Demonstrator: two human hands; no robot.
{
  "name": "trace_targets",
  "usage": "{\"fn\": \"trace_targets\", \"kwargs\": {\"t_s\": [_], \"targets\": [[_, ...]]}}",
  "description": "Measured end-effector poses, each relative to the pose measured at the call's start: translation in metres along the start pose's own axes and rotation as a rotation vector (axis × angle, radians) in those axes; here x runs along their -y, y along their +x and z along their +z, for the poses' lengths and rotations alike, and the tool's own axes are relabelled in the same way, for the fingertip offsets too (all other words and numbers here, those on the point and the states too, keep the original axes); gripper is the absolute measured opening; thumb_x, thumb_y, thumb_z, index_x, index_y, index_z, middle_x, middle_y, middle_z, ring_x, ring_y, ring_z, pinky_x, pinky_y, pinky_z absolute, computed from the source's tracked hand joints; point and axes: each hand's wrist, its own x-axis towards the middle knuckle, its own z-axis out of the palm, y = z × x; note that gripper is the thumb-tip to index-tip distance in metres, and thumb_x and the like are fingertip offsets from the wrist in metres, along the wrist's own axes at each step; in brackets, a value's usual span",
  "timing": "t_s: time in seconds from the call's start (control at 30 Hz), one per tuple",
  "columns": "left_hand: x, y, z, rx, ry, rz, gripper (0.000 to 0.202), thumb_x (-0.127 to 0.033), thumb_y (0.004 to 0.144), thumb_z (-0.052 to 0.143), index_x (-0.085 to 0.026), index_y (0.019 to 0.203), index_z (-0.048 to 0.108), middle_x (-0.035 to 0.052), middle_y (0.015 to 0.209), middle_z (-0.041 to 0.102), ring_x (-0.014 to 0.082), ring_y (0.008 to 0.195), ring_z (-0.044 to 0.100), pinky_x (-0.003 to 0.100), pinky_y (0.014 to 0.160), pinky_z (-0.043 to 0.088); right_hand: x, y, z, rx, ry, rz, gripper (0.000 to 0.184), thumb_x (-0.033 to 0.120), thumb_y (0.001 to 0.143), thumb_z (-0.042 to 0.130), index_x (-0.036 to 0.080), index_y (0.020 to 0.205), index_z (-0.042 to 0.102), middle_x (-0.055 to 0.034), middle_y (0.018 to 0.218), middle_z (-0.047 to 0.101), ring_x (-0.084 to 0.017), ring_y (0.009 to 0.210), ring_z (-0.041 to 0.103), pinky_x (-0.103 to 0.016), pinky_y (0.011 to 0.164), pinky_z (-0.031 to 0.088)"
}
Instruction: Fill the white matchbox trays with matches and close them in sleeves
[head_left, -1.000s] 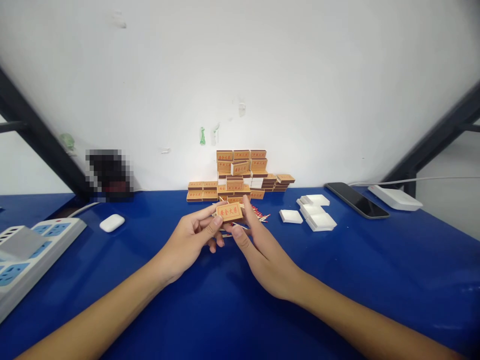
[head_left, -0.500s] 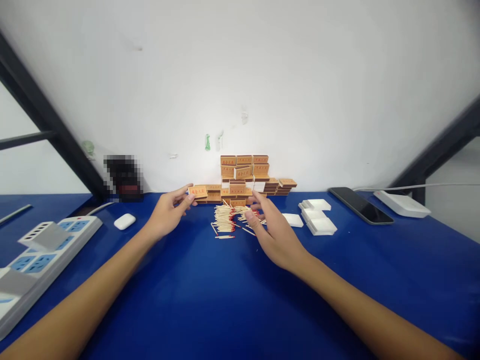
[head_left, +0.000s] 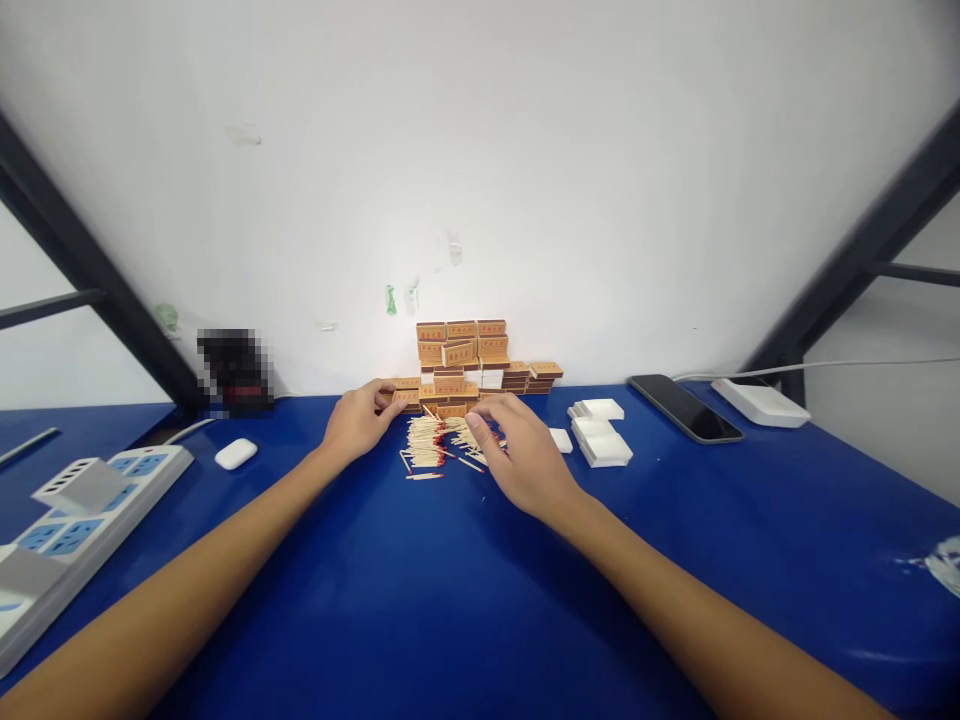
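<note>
While the left hand (head_left: 360,420) is pinching a matchbox (head_left: 409,397) near the desk (head_left: 450,610) back edge, the right hand (head_left: 521,460), fingers (head_left: 486,425) curled, is risking scattering the loose matches (head_left: 431,442).

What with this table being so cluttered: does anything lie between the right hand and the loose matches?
Nothing visible does. The right hand is at the right edge of the matches, its fingertips over some. White trays lie to its right, stacked boxes behind the pile.
</note>
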Motion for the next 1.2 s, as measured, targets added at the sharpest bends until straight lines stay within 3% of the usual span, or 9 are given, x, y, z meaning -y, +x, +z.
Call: {"fn": "trace_targets", "kwargs": {"t_s": [0.23,0.4,0.47,0.57,0.63,0.73,0.87,0.93,1.2], "targets": [[-0.014,0.001,0.008,-0.041,0.145,0.029,0.040,-0.044,0.094,0.066,-0.017,0.123,0.067,0.0041,0.082,0.072,0.0211,0.075,0.065,0.030,0.065,0.041,-0.003,0.001,-0.003,-0.014,-0.066,-0.005,0.032,0.039,0.108,0.045,0.021,0.103,0.070,-0.0110,0.107,0.070,-0.027,0.106,0.064,-0.043,0.096,0.051],[-0.022,-0.014,-0.009,-0.082,0.186,0.061,0.039,-0.042,0.096,0.063,-0.019,0.127,0.066,0.0053,0.088,0.074,0.0233,0.079,0.066,0.031,0.067,0.040,-0.028,0.014,-0.019,-0.073,-0.326,-0.003,0.024,0.030,0.102,0.053,0.019,0.094,0.073,-0.0126,0.098,0.072,-0.030,0.101,0.065,-0.045,0.094,0.050],[-0.026,-0.028,-0.019,-0.083,0.186,0.094,0.027,-0.040,0.099,0.057,-0.021,0.111,0.072,0.0050,0.090,0.074,0.0225,0.080,0.066,0.031,0.070,0.041,-0.042,0.020,-0.032,-0.068,-0.477,0.073,0.022,0.027,0.099,0.055,0.017,0.094,0.074,-0.0145,0.099,0.071,-0.031,0.101,0.064,-0.045,0.094,0.049],[-0.028,-0.050,-0.032,-0.119,0.175,0.149,0.030,-0.042,0.101,0.055,-0.021,0.091,0.074,0.0043,0.080,0.071,0.0213,0.073,0.062,0.031,0.068,0.040,-0.063,0.025,-0.053,-0.017,-0.647,0.275,0.022,0.027,0.097,0.056,0.018,0.099,0.076,-0.0137,0.102,0.072,-0.030,0.101,0.064,-0.040,0.089,0.049],[-0.028,-0.059,-0.037,-0.100,0.124,0.210,0.034,-0.043,0.103,0.052,-0.021,0.086,0.073,0.0033,0.080,0.069,0.0191,0.070,0.060,0.031,0.067,0.040,-0.074,0.027,-0.066,-0.012,-0.690,0.353,0.024,0.029,0.096,0.057,0.017,0.097,0.078,-0.0138,0.099,0.074,-0.030,0.097,0.066,-0.039,0.084,0.048],[-0.025,-0.065,-0.038,-0.063,0.080,0.299,0.023,-0.035,0.102,0.056,-0.022,0.093,0.073,0.0027,0.090,0.071,0.0172,0.073,0.060,0.031,0.070,0.045,-0.086,0.033,-0.077,-0.018,-0.715,0.432,0.029,0.034,0.095,0.058,0.016,0.096,0.080,-0.0134,0.095,0.076,-0.030,0.093,0.067,-0.038,0.079,0.048],[-0.023,-0.066,-0.029,-0.059,0.181,0.420,0.016,-0.035,0.100,0.062,-0.022,0.096,0.071,0.0041,0.098,0.072,0.0201,0.085,0.065,0.033,0.076,0.049,-0.096,0.053,-0.073,-0.021,-0.730,0.522,0.055,0.059,0.093,0.056,0.012,0.104,0.081,-0.0193,0.103,0.078,-0.034,0.100,0.069,-0.040,0.079,0.050],[-0.024,-0.068,-0.024,-0.079,0.225,0.479,0.020,-0.038,0.102,0.060,-0.022,0.100,0.072,0.0060,0.101,0.073,0.0223,0.091,0.067,0.036,0.080,0.051,-0.098,0.065,-0.067,-0.013,-0.741,0.564,0.065,0.069,0.089,0.055,0.010,0.099,0.081,-0.0237,0.103,0.077,-0.037,0.103,0.068,-0.042,0.080,0.050],[-0.030,-0.070,-0.024,-0.107,0.325,0.573,0.025,-0.035,0.105,0.054,-0.019,0.101,0.072,0.0080,0.098,0.073,0.0227,0.090,0.068,0.038,0.083,0.055,-0.098,0.073,-0.065,0.022,-0.790,0.637,0.054,0.062,0.083,0.060,0.011,0.085,0.080,-0.0247,0.085,0.076,-0.037,0.090,0.070,-0.041,0.070,0.050]]}}
